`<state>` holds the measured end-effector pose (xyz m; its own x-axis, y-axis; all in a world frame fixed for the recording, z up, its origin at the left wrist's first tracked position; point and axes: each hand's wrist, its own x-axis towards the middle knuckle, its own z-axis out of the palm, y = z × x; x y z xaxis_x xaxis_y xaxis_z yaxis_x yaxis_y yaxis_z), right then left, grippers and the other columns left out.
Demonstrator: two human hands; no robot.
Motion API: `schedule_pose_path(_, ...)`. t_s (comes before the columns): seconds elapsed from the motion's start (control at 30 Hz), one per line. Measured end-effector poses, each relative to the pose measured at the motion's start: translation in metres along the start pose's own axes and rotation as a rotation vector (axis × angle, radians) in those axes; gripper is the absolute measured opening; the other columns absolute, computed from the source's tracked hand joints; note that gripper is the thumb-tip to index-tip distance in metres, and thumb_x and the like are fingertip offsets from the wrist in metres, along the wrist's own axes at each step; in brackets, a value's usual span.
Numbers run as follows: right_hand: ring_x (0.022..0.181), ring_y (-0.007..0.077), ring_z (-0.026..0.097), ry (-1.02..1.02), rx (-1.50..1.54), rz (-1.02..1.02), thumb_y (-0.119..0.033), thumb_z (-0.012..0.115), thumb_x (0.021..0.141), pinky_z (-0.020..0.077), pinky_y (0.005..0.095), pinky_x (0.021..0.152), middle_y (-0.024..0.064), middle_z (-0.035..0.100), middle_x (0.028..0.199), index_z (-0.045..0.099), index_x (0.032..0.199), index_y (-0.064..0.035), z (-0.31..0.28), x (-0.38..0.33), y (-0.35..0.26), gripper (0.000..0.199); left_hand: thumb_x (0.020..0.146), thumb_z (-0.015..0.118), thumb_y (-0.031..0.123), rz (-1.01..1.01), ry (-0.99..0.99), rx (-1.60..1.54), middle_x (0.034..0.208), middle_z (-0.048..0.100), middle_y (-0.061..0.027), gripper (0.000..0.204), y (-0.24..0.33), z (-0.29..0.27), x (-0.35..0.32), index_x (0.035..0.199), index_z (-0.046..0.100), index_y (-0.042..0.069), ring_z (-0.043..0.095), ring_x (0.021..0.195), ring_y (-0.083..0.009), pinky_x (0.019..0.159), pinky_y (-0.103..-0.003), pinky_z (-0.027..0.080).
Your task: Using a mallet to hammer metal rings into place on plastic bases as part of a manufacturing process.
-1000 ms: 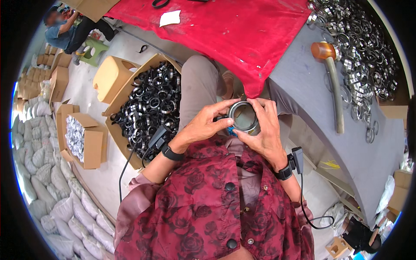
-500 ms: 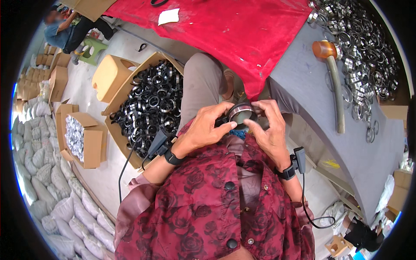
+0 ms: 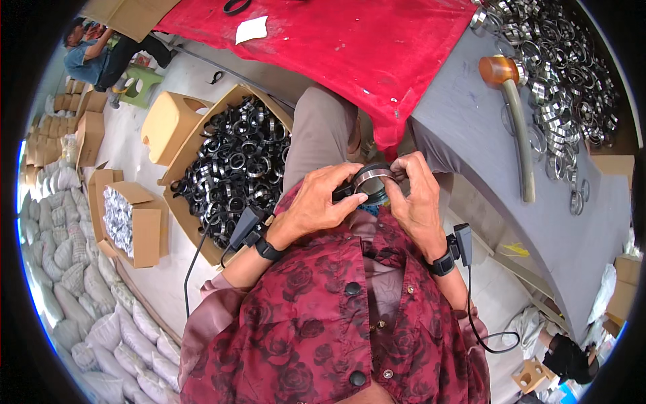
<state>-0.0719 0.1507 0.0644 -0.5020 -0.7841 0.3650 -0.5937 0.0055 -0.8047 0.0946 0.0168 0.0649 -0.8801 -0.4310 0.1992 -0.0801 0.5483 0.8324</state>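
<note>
Gripping a metal ring (image 3: 372, 180) edge-up, both hands (image 3: 367, 202) pinch its rim.

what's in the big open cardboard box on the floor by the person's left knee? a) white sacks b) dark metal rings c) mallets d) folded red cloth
b: the large open cardboard box is heaped with dark metal rings, much like the round metal ring that the left hand and right hand hold between them.
</note>
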Motion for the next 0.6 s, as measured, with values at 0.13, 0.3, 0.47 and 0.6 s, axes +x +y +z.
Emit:
schedule_pose_path(0.13,0.070,0.0298,0.060,-0.019,0.028,0.059,0.006,0.075,0.077,0.0493,0.0392,0.064,0.0136,0.057,0.083,0.059,0.093,0.0006,-0.002,0.000,-0.002,0.023,0.085,0.078,0.012,-0.256,-0.086,-0.193,0.087,0.069,-0.0111,0.041,-0.002,0.002,0.001,0.120,0.064,-0.002,0.059,0.071,-0.0143,0.066,-0.029,0.047)
schedule_pose_path(0.3,0.070,0.0332,0.060,-0.004,-0.039,0.001,0.005,0.076,0.076,0.0485,0.0410,0.063,0.0148,0.057,0.082,0.059,0.091,0.0005,0.000,-0.002,0.004,0.024,0.085,0.077,0.011,-0.191,-0.041,-0.136,0.090,0.071,-0.0140,0.039,0.006,0.006,0.007,0.120,0.065,-0.002,0.065,0.075,-0.0181,0.070,-0.031,0.051)
schedule_pose_path(0.47,0.072,0.0362,0.062,-0.012,-0.083,0.128,0.007,0.072,0.075,0.0475,0.0449,0.063,0.0162,0.057,0.082,0.057,0.088,0.0001,0.006,-0.006,0.005,0.021,0.085,0.075,0.013,-0.034,0.087,0.153,0.102,0.073,-0.0232,0.040,-0.001,0.022,0.005,0.120,0.064,-0.005,0.072,0.094,-0.0383,0.085,-0.041,0.055)
schedule_pose_path(0.6,0.072,0.0360,0.062,-0.024,-0.032,0.137,0.006,0.071,0.075,0.0476,0.0446,0.063,0.0165,0.057,0.082,0.056,0.089,0.0001,0.006,-0.009,0.013,0.021,0.086,0.075,0.014,-0.154,0.035,0.076,0.105,0.072,-0.0244,0.042,-0.002,0.021,0.006,0.121,0.064,-0.006,0.071,0.096,-0.0393,0.086,-0.041,0.054)
